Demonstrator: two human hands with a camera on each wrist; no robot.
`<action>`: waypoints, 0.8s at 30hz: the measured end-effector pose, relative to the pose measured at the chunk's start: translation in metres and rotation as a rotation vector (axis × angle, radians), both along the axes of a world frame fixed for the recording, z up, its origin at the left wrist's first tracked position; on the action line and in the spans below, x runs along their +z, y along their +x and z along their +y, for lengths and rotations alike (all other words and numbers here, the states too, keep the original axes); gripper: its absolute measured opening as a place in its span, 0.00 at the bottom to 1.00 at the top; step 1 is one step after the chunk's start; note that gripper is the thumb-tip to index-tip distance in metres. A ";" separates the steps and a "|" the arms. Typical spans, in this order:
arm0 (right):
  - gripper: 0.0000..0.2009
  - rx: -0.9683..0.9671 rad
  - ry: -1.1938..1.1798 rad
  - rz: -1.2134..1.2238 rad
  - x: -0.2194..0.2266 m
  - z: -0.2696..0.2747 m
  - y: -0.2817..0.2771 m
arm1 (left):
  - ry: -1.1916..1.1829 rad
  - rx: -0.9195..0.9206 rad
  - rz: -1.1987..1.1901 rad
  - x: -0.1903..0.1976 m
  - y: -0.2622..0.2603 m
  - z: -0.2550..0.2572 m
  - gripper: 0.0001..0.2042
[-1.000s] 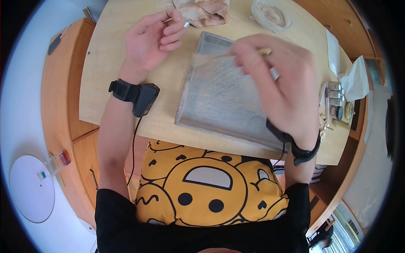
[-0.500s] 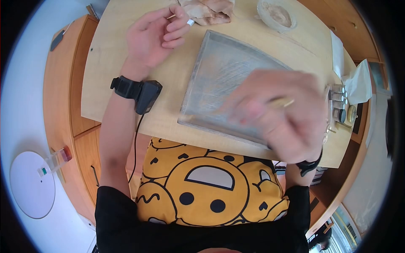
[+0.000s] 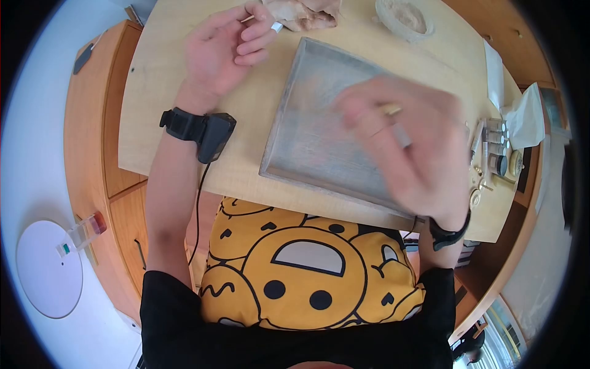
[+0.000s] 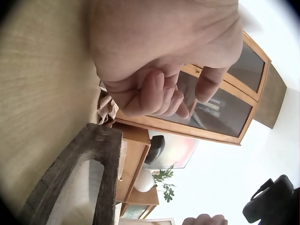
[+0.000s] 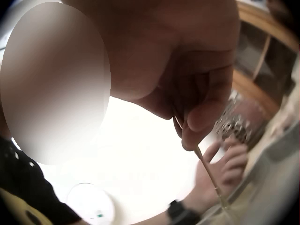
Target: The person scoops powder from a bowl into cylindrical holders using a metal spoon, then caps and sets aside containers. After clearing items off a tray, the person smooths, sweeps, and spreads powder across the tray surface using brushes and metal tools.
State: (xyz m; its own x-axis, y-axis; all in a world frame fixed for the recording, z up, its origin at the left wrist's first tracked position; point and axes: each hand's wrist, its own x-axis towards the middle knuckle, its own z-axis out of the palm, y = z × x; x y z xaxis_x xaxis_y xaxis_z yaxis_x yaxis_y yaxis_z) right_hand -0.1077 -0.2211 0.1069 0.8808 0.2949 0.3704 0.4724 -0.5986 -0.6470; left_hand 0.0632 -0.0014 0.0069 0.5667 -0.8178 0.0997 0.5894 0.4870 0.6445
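Note:
My right hand [image 3: 418, 141], blurred by motion, is over a shallow grey tray [image 3: 307, 144] with a raised rim. Between its thumb and fingers it pinches a slim brush [image 5: 211, 176], whose far end points down toward the tray in the right wrist view. Pale brownish smears and scratchy strokes mark the tray's floor. To the left of the tray, my left hand [image 3: 221, 55] is held palm up with loosely curled fingers and nothing in it. A small white band [image 3: 277, 26] shows at one of its fingers.
Crumpled brown-stained cloth or paper [image 3: 307, 13] lies beyond the tray. At the back is a clear bowl [image 3: 405, 18] of pale brownish matter. Small jars [image 3: 496, 144] and a white tissue [image 3: 525, 117] sit on the right. A yellow cartoon cushion [image 3: 307, 277] covers the lap.
My right hand swept toward the body over the tray and then back away from it, still pinching the brush. The left hand has stayed nearly in place.

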 end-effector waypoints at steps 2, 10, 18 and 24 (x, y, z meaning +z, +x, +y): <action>0.08 0.004 0.093 0.026 0.010 -0.009 -0.007 | -0.035 -0.006 0.006 0.004 -0.003 -0.001 0.13; 0.10 0.024 -0.002 0.132 0.004 -0.011 -0.005 | -0.007 -0.013 -0.037 -0.001 0.001 0.001 0.13; 0.11 0.258 0.097 0.164 -0.013 0.006 0.008 | -0.018 -0.049 -0.019 -0.006 0.005 0.003 0.13; 0.10 0.017 0.212 0.350 -0.006 -0.005 0.003 | -0.035 -0.028 0.008 -0.002 0.000 0.001 0.12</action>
State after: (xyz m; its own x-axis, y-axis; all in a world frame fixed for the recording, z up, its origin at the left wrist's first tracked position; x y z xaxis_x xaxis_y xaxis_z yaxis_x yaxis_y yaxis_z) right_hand -0.1043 -0.2266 0.1014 0.9603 0.2594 0.1029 0.2099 -0.4286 -0.8788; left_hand 0.0633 -0.0009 0.0047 0.5446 -0.8296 0.1237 0.6085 0.4923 0.6224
